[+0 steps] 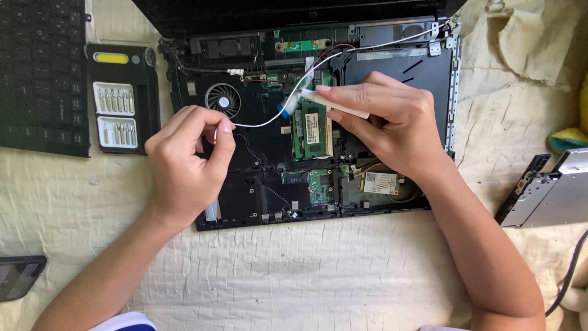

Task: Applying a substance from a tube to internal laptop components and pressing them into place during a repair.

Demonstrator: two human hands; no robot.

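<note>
White cable: thin, runs from the top right corner of the opened laptop chassis in a slack curve across the board to our left hand. Thumb and forefinger of that hand are pinched together on the cable's free end, just left of the cooling fan.

White strip: flat, narrow, held by our right hand, fingers closed around it, its tip lying over the upper edge of the green memory module and close to where the cable passes. We cannot tell whether the strip touches the module.

Chassis, further contents: small green card below the memory module; wireless card with a white label at lower right, thin wires leading off it; red and black wires near the top centre.

Surroundings: black bit case with two rows of metal bits, left of the chassis; detached black keyboard beyond it; silver optical drive at right; all on a cream, wrinkled cloth covering the desk.

Risk, as we judge it: a hard pull on the cable could strain its far end or drag it across the board; the strip could slip and scrape the module's chips; the cloth could carry static onto bare parts.
</note>
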